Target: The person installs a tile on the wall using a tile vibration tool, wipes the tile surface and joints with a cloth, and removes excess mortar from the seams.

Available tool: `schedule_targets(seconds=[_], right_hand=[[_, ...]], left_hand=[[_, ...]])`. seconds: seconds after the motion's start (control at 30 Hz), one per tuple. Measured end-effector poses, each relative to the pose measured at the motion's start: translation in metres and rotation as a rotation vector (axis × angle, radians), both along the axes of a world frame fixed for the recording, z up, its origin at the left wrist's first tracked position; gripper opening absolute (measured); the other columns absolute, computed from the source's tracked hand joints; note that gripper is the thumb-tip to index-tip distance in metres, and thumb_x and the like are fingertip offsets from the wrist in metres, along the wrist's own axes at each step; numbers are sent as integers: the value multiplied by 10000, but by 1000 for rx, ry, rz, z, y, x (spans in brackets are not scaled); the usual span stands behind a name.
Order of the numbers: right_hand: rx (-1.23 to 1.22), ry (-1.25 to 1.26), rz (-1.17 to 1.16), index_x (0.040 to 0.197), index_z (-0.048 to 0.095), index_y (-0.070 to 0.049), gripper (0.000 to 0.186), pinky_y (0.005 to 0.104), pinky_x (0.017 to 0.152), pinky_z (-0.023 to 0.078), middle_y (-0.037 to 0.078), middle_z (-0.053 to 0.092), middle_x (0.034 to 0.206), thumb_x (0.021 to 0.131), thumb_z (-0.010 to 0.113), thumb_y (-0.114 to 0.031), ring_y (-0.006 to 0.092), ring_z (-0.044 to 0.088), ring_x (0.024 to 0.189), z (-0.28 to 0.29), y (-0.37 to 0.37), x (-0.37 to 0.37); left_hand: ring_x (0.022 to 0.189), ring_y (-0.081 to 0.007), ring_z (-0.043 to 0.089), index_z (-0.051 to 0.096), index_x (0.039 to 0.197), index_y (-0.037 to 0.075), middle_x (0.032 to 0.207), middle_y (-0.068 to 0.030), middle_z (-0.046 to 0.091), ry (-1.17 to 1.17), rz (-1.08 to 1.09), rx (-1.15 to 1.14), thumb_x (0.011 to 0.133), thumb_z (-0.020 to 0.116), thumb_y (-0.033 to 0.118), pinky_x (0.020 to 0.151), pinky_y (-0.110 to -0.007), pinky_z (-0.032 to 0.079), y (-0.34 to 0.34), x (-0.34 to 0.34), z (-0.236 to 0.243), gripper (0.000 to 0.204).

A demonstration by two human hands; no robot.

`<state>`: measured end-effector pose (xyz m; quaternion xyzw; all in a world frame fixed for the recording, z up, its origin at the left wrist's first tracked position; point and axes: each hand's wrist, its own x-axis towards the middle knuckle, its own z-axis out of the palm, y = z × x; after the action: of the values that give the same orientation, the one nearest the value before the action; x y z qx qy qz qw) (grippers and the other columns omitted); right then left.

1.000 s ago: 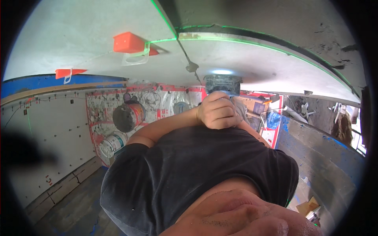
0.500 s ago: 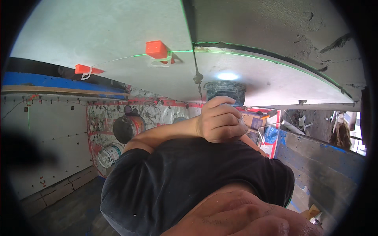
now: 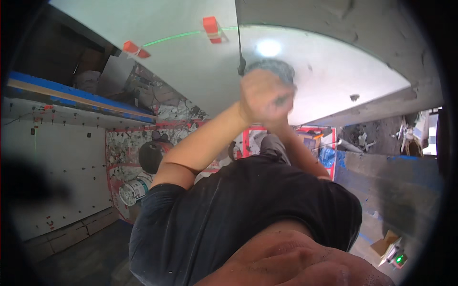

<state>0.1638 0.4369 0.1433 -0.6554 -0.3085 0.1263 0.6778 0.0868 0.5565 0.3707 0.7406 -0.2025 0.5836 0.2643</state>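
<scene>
A dark round tool [image 3: 276, 66] is against a pale panel [image 3: 334, 71] above me, beside a bright glare and a dark seam. My left hand [image 3: 257, 95] is closed on the tool, blurred by motion. My right hand [image 3: 279, 115] is behind it at the same tool, its fingers mostly hidden. Orange wedges in clips [image 3: 211, 29] [image 3: 135, 49] sit along a green laser line on the panels to the left.
Buckets [image 3: 134, 190] and debris lie on red-and-white sheeting [image 3: 174, 121]. A tiled wall [image 3: 67, 167] and blue-edged ledge [image 3: 33, 81] are at left. A grey surface [image 3: 381, 190] is at right, with a laser device [image 3: 400, 258], cardboard and blue bottles [image 3: 327, 157] nearby.
My hands and the dark tool appear higher in the picture and my forearms more stretched out. The panels have shifted in view, and the laser device at lower right now shows.
</scene>
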Motion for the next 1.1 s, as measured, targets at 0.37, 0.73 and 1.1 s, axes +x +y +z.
schedule_targets(seconds=[0.37, 0.73, 1.1], right_hand=[[-104, -248, -128, 1294, 603, -51, 536, 390, 858, 566, 162, 746, 1056, 803, 787, -163, 329, 727, 1020, 7, -40, -2], [-61, -373, 92, 1197, 640, -98, 494, 432, 813, 563, 153, 722, 1054, 740, 781, -220, 365, 713, 949, -11, -32, 15], [41, -56, 458, 1321, 606, -59, 813, 405, 1006, 498, 106, 665, 1275, 605, 925, -273, 252, 639, 1162, 42, -26, 26]], left_hand=[[616, -251, 633, 676, 774, 66, 691, -82, 638, 310, 280, -121, 772, 778, 129, 554, -350, 498, -62, 9, -32, 120], [558, -258, 530, 677, 823, 94, 681, -72, 600, 118, 430, -62, 711, 723, 44, 529, -347, 407, -54, 15, -54, 130], [679, -268, 664, 688, 942, 55, 753, -72, 647, 266, 408, -121, 699, 788, 132, 570, -356, 460, -44, 3, -22, 274]])
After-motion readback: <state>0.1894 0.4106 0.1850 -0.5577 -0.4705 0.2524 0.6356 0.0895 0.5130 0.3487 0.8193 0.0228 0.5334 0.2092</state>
